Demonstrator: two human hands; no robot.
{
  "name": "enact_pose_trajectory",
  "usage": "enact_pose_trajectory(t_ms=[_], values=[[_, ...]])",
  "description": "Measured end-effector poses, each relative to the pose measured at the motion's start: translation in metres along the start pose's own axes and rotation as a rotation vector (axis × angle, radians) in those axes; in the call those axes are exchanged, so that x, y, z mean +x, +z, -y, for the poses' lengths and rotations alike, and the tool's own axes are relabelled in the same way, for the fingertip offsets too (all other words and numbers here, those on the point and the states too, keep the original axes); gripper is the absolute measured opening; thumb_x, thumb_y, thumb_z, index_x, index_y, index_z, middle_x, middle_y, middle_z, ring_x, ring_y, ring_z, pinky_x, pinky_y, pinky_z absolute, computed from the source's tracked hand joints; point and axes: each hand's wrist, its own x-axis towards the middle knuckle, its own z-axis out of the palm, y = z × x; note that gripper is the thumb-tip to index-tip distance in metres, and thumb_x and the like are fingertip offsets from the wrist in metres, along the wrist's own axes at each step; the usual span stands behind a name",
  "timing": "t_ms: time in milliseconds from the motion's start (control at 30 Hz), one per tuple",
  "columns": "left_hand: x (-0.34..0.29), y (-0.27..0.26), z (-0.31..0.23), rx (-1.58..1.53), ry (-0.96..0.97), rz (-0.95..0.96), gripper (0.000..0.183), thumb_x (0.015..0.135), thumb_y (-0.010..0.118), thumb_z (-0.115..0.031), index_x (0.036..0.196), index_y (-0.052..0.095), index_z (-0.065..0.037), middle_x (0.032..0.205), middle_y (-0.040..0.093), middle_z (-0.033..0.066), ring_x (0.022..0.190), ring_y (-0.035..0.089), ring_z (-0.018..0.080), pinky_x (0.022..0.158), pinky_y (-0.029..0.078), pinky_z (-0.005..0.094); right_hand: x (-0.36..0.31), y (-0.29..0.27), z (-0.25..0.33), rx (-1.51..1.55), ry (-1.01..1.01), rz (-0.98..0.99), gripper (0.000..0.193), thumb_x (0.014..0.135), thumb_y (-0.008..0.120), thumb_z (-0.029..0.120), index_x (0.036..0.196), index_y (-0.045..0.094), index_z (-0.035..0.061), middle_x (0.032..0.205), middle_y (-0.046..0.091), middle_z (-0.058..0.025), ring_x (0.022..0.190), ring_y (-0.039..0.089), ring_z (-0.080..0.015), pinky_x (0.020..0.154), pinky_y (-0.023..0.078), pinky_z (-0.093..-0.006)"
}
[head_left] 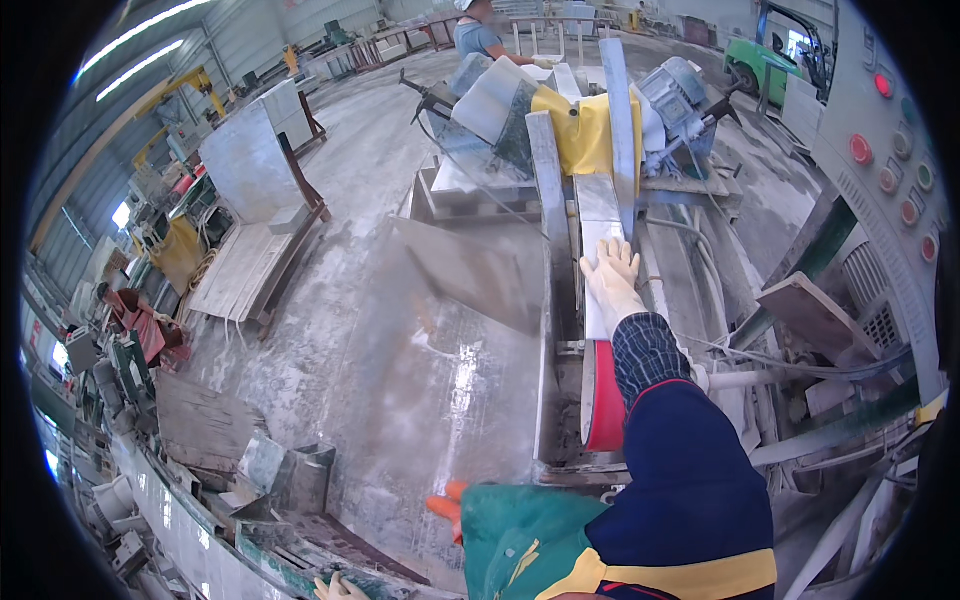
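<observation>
My right hand (612,276), in a pale cream glove, lies flat with fingers spread on a long, narrow white stone strip (597,318). The strip rests on a belt conveyor whose red belt end (605,400) shows beside my forearm. Further along, pale pieces in the same line run under a yellow flap (577,130) on the machine. At the bottom edge my left hand (340,589), gloved alike, is only partly in view; its visible fingers are apart, and nothing shows in them. Orange, finger-like glove tips (447,508) stick out beside my green apron (515,535).
A control panel (890,150) with red buttons stands at right. Motors (675,92) flank the flap. Wet ground lies left of the conveyor. A tilted slab (245,165) leans on a rack. Two other people, one beyond the machine (478,38), one far left (145,325), and a green forklift (760,65) are about.
</observation>
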Motion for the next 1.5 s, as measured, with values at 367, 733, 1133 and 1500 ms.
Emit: enact_pose_trajectory(t_ms=[367,733,1133,1500], values=[[-0.029,0.048,0.061,-0.394,-0.4,0.351,0.034,0.099,0.052,-0.023,0.126,0.058,-0.005,0.124,0.06,0.0159,0.112,0.057,0.0272,0.095,0.05,0.0432,0.011,0.004,0.0,-0.029,0.003,0.009,0.069,0.089,0.055,0.051,0.142,0.047,0.0079,0.148,0.044,-0.0152,0.14,0.033,-0.0384,0.116,0.023,-0.0539],[0.007,-0.001,-0.025,-0.207,-0.576,0.225,0.024,0.089,0.058,-0.007,0.108,0.071,-0.002,0.146,0.044,0.0288,0.141,0.033,0.0426,0.115,0.03,0.0431,-0.125,-0.061,0.004,0.034,-0.028,0.2,0.081,0.083,0.063,0.056,0.146,0.044,0.0095,0.152,0.038,-0.0127,0.142,0.031,-0.0375,0.114,0.029,-0.051],[0.005,0.002,-0.035,-0.324,-0.575,0.106,0.021,0.089,0.062,-0.01,0.106,0.073,-0.005,0.138,0.053,0.029,0.139,0.038,0.0427,0.113,0.033,0.0446,-0.099,-0.076,0.025,0.128,0.306,0.343,0.1,0.063,0.085,0.04,0.149,0.038,0.0189,0.141,0.039,-0.0149,0.128,0.048,-0.0407,0.105,0.045,-0.0499],[0.076,-0.026,-0.124,-0.949,-0.757,-0.117,0.039,0.1,0.056,-0.018,0.132,0.056,0.003,0.127,0.063,0.0164,0.113,0.062,0.0238,0.1,0.046,0.0335,-0.146,-0.125,0.093,0.704,-0.198,0.468,0.094,0.06,0.085,0.015,0.145,0.045,0.0092,0.146,0.048,-0.0143,0.134,0.047,-0.0266,0.109,0.04,-0.0327]])
